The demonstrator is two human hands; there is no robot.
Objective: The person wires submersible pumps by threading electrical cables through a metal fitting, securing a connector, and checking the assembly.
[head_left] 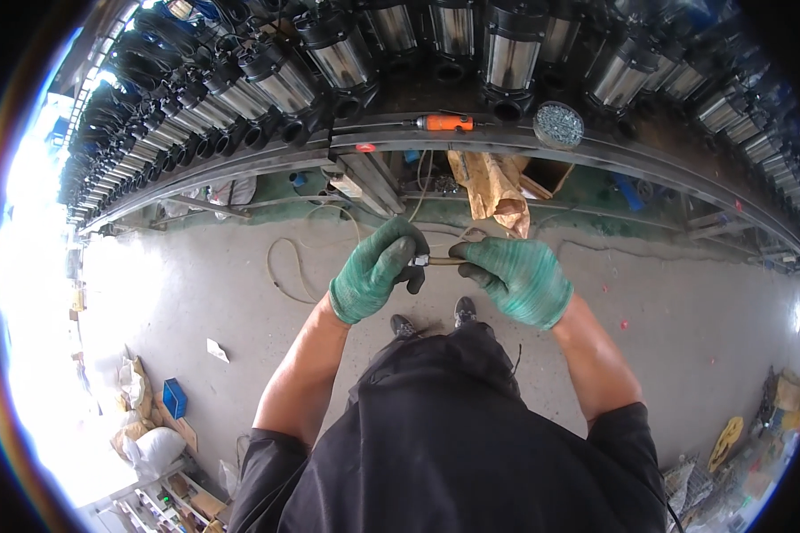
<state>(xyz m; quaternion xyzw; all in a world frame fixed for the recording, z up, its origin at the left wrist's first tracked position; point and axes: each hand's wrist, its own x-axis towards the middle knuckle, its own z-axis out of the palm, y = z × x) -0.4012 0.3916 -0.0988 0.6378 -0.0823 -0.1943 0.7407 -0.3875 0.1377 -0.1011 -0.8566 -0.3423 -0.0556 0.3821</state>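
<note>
In front of my body, both hands wear green gloves with dark fingers. My left hand [373,271] is closed around a small silver metal fitting [419,260]. From that fitting a thin yellowish hose [443,261] runs to the right, where my right hand [523,280] pinches it between thumb and fingers. The fitting and the hose end meet between the hands; how firmly they are joined I cannot tell. Above my hands, on the bench edge, lies an orange handheld power tool [444,123].
Rows of steel and black pumps [340,60] line the bench [400,138]. Beside the orange tool is a round container of small metal parts [558,125]. A brown paper sack [498,191] hangs below. Loops of hose [280,275] lie on the grey floor, with a blue crate [175,399] at left.
</note>
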